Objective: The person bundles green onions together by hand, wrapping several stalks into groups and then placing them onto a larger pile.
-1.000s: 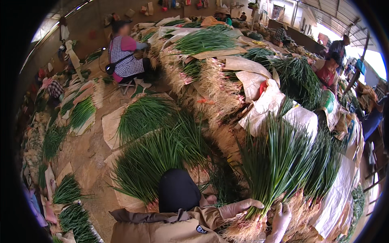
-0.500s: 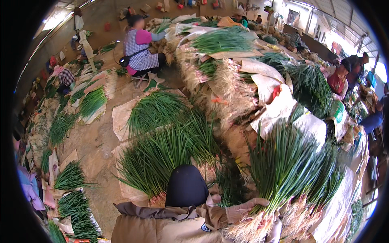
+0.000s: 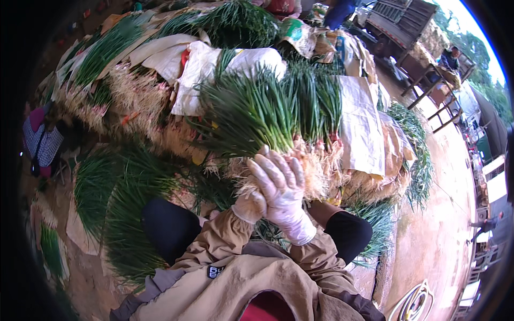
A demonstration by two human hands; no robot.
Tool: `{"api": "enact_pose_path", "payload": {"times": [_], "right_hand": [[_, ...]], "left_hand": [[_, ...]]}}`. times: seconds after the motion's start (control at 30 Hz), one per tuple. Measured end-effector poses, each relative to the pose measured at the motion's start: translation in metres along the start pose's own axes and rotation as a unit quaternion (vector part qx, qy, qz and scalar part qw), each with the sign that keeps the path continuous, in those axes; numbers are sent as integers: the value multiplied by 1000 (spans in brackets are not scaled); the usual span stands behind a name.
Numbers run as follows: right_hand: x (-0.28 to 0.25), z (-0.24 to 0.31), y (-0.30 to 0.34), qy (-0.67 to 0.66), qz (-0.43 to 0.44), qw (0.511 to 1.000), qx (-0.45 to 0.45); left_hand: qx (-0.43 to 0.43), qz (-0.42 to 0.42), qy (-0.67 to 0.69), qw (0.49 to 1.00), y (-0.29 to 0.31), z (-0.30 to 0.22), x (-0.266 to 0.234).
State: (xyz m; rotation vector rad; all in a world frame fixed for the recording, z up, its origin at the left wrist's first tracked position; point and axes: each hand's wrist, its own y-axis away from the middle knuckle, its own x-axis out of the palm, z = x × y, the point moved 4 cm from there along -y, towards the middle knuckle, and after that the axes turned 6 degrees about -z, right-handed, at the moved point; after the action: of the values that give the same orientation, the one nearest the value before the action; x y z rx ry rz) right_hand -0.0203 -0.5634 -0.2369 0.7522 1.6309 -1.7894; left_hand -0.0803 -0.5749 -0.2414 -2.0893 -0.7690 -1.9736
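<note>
My right hand (image 3: 282, 191), in a thin whitish glove, is open with its fingers stretched flat and pointing up and away. It lies across my left hand (image 3: 249, 206), which is gloved too. Most of the left fingers are hidden behind the right hand, so whether they grip anything does not show. Just beyond both hands is a bunch of spring onions (image 3: 250, 113), its long green leaves fanned away from me. More spring onions (image 3: 323, 101) lie against it on the right, their pale roots (image 3: 316, 168) turned toward me.
Pale sacking (image 3: 360, 125) covers the heap to the right. Root-ended onions (image 3: 136, 96) are piled at the far left, and more green leaves (image 3: 134, 214) spread beside my left knee (image 3: 170, 229). A coiled hose (image 3: 412, 302) lies lower right. One person (image 3: 43, 142) sits far left.
The view has swung right, bringing the onion heap to the middle. My right hand has come over my left, which earlier held the spring onions near their roots.
</note>
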Motion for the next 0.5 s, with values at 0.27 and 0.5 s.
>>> {"api": "enact_pose_path", "payload": {"times": [0.27, 0.5], "right_hand": [[-13, -4, 4, -397, -151, 885, 188], [18, -20, 94, -535, -174, 686, 462]], "left_hand": [[137, 134, -244, 951, 17, -21, 15], [348, 231, -350, 838, 45, -69, -8]]}}
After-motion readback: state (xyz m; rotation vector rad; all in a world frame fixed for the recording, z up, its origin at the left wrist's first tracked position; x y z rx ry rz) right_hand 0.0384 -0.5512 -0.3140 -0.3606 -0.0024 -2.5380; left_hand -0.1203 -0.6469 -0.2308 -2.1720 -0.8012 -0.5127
